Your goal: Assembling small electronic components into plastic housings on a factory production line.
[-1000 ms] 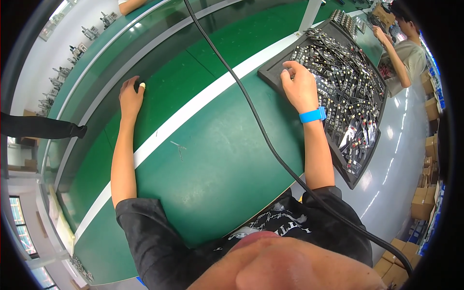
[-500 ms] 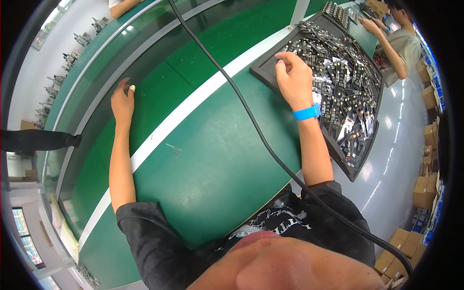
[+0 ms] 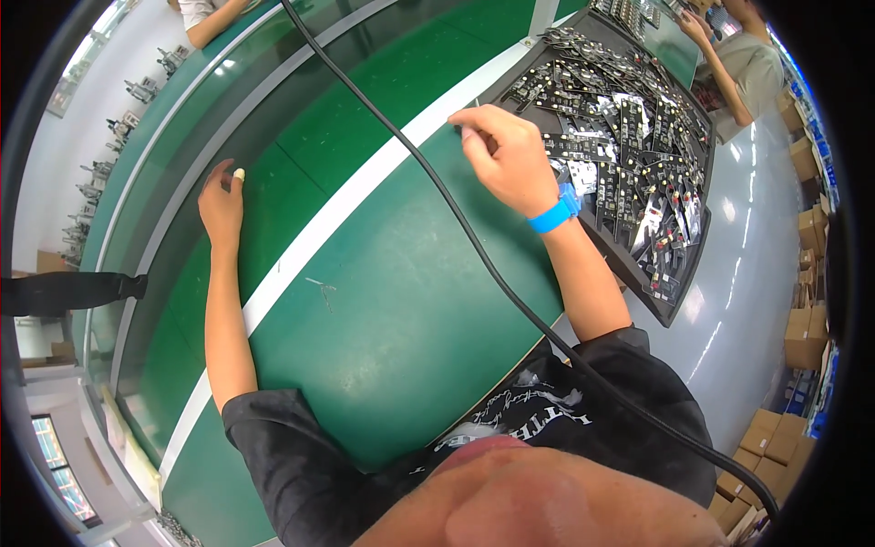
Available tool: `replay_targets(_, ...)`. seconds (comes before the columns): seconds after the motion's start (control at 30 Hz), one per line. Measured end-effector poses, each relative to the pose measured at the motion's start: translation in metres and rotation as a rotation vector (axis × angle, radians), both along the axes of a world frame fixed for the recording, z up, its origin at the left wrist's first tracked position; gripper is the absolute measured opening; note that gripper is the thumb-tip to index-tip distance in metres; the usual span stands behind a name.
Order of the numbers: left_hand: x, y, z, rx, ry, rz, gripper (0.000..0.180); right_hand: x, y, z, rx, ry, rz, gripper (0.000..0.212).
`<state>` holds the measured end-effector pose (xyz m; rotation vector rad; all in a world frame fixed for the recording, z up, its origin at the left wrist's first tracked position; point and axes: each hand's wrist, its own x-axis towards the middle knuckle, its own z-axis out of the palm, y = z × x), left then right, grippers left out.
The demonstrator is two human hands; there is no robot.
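Note:
My left hand (image 3: 221, 211) is over the green conveyor belt (image 3: 296, 169), palm inward. Its fingers are loosely bent and apart, with nothing seen in them; one fingertip has a pale cover. My right hand (image 3: 512, 159), with a blue wristband (image 3: 554, 212), is at the near left corner of a black tray (image 3: 629, 273). Its thumb and index finger come close together in a pinch; what they hold, if anything, is too small to make out. Small black strip-like parts (image 3: 629, 137) with pale and red bits are heaped in the tray, among some clear plastic pieces.
A black cable (image 3: 456, 196) crosses above the green tabletop (image 3: 401, 301). A thin wire-like scrap (image 3: 321, 290) lies on the tabletop. A co-worker (image 3: 743, 77) is beyond the tray at the far right, another person's arm (image 3: 214, 23) at the far left. Cardboard boxes (image 3: 807, 337) stand along the right.
My right hand has moved left and slightly toward me, from over the tray to its near left corner. My left hand has hardly moved. The whole view has shifted a little.

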<state>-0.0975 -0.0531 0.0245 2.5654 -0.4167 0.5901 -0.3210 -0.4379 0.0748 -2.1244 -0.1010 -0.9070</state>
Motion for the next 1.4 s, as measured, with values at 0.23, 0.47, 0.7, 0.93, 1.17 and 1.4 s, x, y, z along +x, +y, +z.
replay_targets(0.23, 0.003, 0.000, -0.004, -0.010, -0.031, -0.012, 0.031, 0.000, 0.004, -0.004, -0.072, -0.007, 0.086, 0.020)
replay_targets(0.47, 0.002, 0.000, -0.005, -0.035, -0.051, -0.032, 0.029, 0.003, 0.004, -0.009, -0.080, 0.060, 0.068, 0.020)
replay_targets(0.7, 0.001, -0.001, -0.002, -0.050, -0.015, -0.029, 0.025, 0.003, 0.006, -0.014, -0.112, 0.083, 0.086, 0.021)
replay_targets(0.93, -0.002, -0.002, 0.002, -0.030, 0.000, -0.024, 0.025, 0.005, 0.001, -0.016, -0.154, 0.140, 0.038, 0.022)
replay_targets(1.17, 0.001, -0.001, -0.004, -0.060, -0.042, -0.053, 0.025, 0.004, -0.001, -0.016, -0.179, 0.170, 0.000, 0.023)
replay_targets(1.4, 0.001, -0.001, -0.004, -0.056, -0.033, -0.053, 0.024, 0.003, -0.001, -0.014, -0.152, 0.135, -0.027, 0.021)
